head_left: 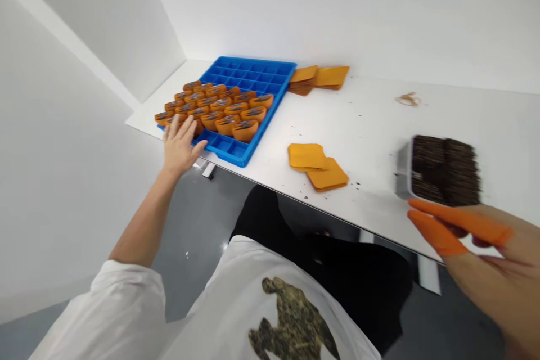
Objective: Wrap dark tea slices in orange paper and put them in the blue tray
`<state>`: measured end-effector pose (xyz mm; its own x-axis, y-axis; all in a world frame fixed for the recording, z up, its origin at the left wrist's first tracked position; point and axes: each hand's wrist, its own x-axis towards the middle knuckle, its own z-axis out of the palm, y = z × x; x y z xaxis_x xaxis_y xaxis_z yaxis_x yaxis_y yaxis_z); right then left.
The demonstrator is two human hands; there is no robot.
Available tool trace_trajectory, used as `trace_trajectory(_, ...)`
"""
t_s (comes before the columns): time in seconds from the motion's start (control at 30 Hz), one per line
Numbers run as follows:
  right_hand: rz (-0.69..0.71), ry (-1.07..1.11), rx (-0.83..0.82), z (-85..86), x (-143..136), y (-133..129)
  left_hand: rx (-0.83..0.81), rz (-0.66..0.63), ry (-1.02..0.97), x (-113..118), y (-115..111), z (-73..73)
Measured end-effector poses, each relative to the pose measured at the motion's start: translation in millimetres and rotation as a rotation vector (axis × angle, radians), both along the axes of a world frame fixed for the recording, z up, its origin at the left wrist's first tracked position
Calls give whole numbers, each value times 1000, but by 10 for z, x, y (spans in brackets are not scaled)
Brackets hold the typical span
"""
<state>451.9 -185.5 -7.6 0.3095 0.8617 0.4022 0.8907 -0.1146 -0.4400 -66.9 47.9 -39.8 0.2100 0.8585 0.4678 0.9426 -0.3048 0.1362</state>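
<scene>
My left hand point(180, 147) rests with spread fingers over the near left edge of a blue compartment tray point(236, 149), touching or just above the orange pouches point(221, 104) standing in it. Dark material shows in the tops of the pouches. At the right, my right hand point(476, 242) wears orange finger covers on thumb and forefinger, which are a little apart with nothing between them. Just beyond its fingertips is a clear box point(405, 171) packed with dark brown strips point(447, 169). Between the hands lie two small stacks of flat orange packets point(310, 156).
More orange packets point(331, 76) lie beside the tray's far right corner. Tan rubber bands point(408, 99) sit at the back of the white table point(367, 118). Dark crumbs dot its surface. White walls stand behind and at the left.
</scene>
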Motion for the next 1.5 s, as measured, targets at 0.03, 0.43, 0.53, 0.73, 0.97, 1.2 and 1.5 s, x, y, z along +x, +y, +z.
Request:
trace_trajectory(0.03, -48, 39, -18, 91, 52, 22, 16, -4, -8, 14, -14, -6)
trace_trajectory(0.43, -85, -112, -830, 277, 652, 1029, 410, -514, -282, 1181, -598, 0)
trace_trajectory(0.53, -81, -92, -844, 244, 653, 1083, 300, -603, -309, 1506, -735, -5)
trace_trajectory(0.73, -111, -20, -760, 268, 747, 1014, -1, -589, -291, 1955, -710, -22)
trace_trajectory(0.97, -177, 143, -578, 363, 867, 904, -215, -570, -120, 2408, -184, -124)
trace_trajectory(1.2, -438, 705, -332, 160, 1209, 661, -393, -592, 22, 2568, 107, -185)
trace_trajectory(1.5, -409, 1043, -230, -122, 1432, 516, -649, -607, -19, 2544, 331, 36)
